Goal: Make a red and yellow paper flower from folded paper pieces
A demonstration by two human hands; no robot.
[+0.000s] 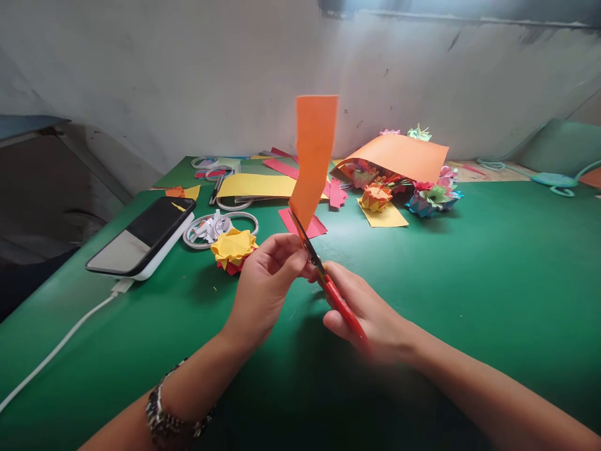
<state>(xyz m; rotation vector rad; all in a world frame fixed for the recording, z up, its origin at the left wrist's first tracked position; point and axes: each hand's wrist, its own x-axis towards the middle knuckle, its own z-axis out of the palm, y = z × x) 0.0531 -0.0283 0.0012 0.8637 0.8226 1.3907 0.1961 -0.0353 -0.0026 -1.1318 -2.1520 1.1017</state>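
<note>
An orange paper strip (315, 144) stands upright near the middle of the view, with a bend partway down. My left hand (270, 282) pinches its lower end between thumb and fingers. Red-handled scissors (345, 307) are in my right hand (366, 313), their blades across the strip just above my left fingertips. Behind my left wrist sits a yellow and red folded paper flower (233, 249). A red paper piece (303, 222) lies on the green table (493, 288) behind the strip.
At the left, a phone (145, 232) rests on a white block with a cable (66, 338). Tape rings (241, 216) hold paper scraps. Behind are a yellow strip (258, 186), an orange sheet (399, 156) over several paper flowers (434, 197), and a yellow square (387, 217).
</note>
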